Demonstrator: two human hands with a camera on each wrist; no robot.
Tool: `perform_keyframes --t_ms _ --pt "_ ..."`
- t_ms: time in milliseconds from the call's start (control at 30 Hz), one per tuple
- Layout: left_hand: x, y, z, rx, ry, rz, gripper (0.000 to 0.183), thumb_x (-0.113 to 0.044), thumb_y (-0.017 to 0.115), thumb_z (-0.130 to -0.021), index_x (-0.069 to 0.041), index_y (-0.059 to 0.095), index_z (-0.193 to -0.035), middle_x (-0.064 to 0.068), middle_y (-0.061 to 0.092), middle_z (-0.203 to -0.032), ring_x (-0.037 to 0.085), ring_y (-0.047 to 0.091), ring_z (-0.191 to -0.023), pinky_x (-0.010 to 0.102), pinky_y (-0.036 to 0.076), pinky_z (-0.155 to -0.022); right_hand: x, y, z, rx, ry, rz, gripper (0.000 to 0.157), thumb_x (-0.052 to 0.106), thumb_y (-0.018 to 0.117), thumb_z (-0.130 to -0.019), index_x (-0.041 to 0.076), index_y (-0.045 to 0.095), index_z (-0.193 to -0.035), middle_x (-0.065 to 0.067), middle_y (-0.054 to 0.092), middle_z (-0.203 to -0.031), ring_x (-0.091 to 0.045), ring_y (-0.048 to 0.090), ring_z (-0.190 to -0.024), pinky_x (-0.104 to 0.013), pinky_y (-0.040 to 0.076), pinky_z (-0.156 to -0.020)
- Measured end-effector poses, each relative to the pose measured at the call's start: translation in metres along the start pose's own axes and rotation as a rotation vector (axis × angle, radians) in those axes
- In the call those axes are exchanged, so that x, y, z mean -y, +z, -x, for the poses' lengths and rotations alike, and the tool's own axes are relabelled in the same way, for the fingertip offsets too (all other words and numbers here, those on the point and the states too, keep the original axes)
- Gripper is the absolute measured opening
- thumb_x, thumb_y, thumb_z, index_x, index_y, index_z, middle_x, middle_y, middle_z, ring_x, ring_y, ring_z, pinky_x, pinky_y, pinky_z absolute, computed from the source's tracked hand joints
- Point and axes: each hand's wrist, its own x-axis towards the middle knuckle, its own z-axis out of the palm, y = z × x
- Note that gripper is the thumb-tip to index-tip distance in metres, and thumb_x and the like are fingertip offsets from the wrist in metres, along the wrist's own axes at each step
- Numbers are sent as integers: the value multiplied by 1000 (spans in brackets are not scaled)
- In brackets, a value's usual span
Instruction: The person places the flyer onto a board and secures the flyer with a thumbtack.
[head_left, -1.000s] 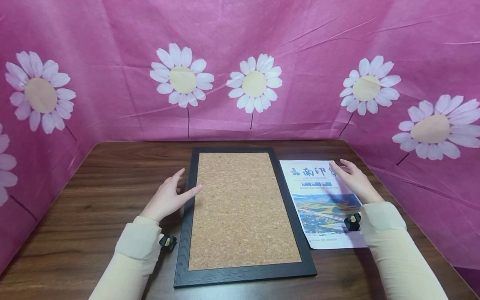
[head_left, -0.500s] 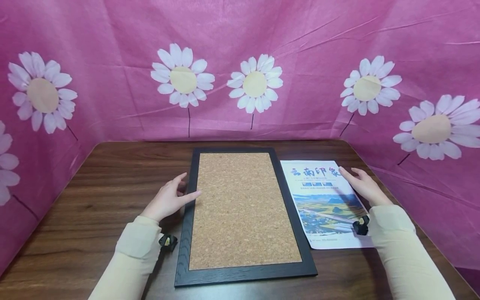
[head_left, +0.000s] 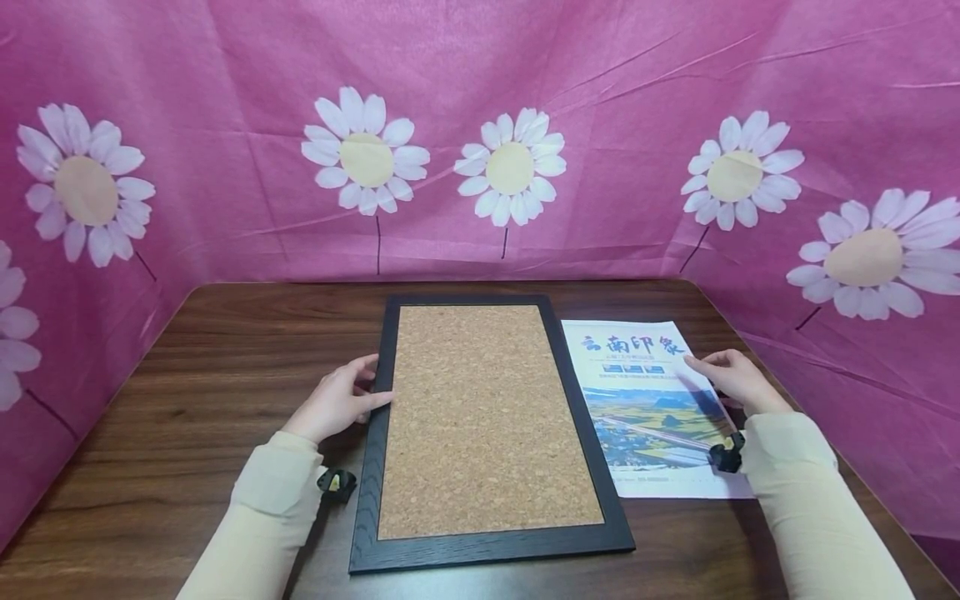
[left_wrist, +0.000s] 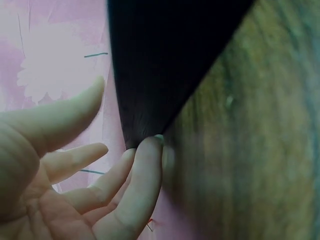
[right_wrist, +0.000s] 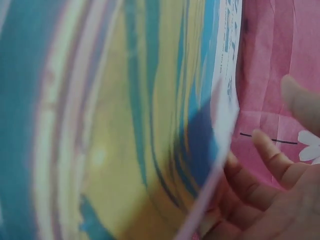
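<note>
A cork board with a black frame [head_left: 487, 417] lies on the wooden table. In the head view my left hand [head_left: 333, 400] is at its left edge, thumb over the frame. The left wrist view shows fingertips of the left hand [left_wrist: 95, 170] touching the frame's outer edge [left_wrist: 150, 75], thumb apart from it. To the right lies a printed poster [head_left: 652, 417] with a landscape picture and large characters. My right hand [head_left: 738, 379] is at the poster's right edge. In the right wrist view the fingers [right_wrist: 250, 187] touch that slightly raised edge, while the thumb stands away from the sheet.
The brown wooden table [head_left: 225, 358] extends around both items. A pink cloth [head_left: 600, 67] printed with white daisies hangs behind and along both sides. Each wrist carries a small black device, one of them by the left sleeve [head_left: 336, 485].
My right hand has moved right and nearer along the poster to its right edge, uncovering the title. My left hand's thumb has drawn back toward the frame's left edge. The board stays put.
</note>
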Motion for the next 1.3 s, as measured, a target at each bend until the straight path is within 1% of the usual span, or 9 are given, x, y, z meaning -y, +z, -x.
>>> perform_keyframes --t_ms 100,200,300,433,567,667,767,1100,1300 --pt "1 1 1 6 6 36 70 -14 67 -95 3 31 -151 32 48 -138 30 65 -98 35 62 -70 -1 0 2 -14 -43 46 71 49 53 -98 -14 40 -128 -37 40 -131 -46 44 -114 -58 46 -91" --pt "2 2 1 17 13 50 66 -9 66 -94 5 33 -150 33 47 -137 35 64 -102 36 63 -70 -1 0 4 2 -67 67 56 35 56 -99 -13 47 -127 -36 46 -129 -41 48 -109 -54 44 -89" --pt "2 2 1 38 7 48 64 -8 65 -95 5 34 -150 34 46 -138 39 62 -107 37 63 -71 -1 1 5 34 -51 40 48 24 55 -100 -12 49 -131 -34 51 -128 -35 52 -104 -47 45 -87" --pt "2 2 2 61 -6 53 62 -8 64 -96 6 35 -149 35 43 -140 42 59 -113 37 63 -72 0 -1 6 37 -43 32 45 18 52 -101 -10 50 -136 -34 50 -132 -29 56 -98 -36 46 -82" --pt "1 2 2 60 -10 48 61 -7 63 -96 6 35 -149 35 43 -140 42 58 -114 36 63 -71 4 -4 8 -3 -67 19 44 18 51 -101 -9 50 -136 -28 59 -121 -21 61 -87 -30 50 -72" --pt "1 1 2 58 -14 44 61 -7 63 -96 6 35 -149 35 43 -140 42 58 -114 35 63 -71 7 -6 11 -23 -91 -35 45 16 50 -102 -11 48 -137 -13 66 -102 -13 63 -77 -27 56 -67" --pt "2 1 2 63 -22 47 61 -8 63 -97 5 35 -150 35 43 -141 42 58 -115 35 63 -71 9 -10 14 -20 -97 -97 47 16 49 -103 -12 44 -139 0 67 -91 -10 65 -73 -28 59 -66" --pt "2 0 0 76 -26 60 61 -6 61 -97 5 33 -150 36 40 -142 44 56 -117 36 63 -71 22 -30 24 -20 -87 -164 54 28 51 -103 -5 40 -145 17 65 -82 -11 68 -75 -32 61 -68" --pt "2 0 -2 81 -7 60 61 -4 60 -97 6 32 -150 36 40 -142 45 56 -117 36 63 -70 37 -33 27 -21 -89 -176 42 35 52 -102 10 50 -136 23 64 -79 -10 69 -76 -30 61 -70"
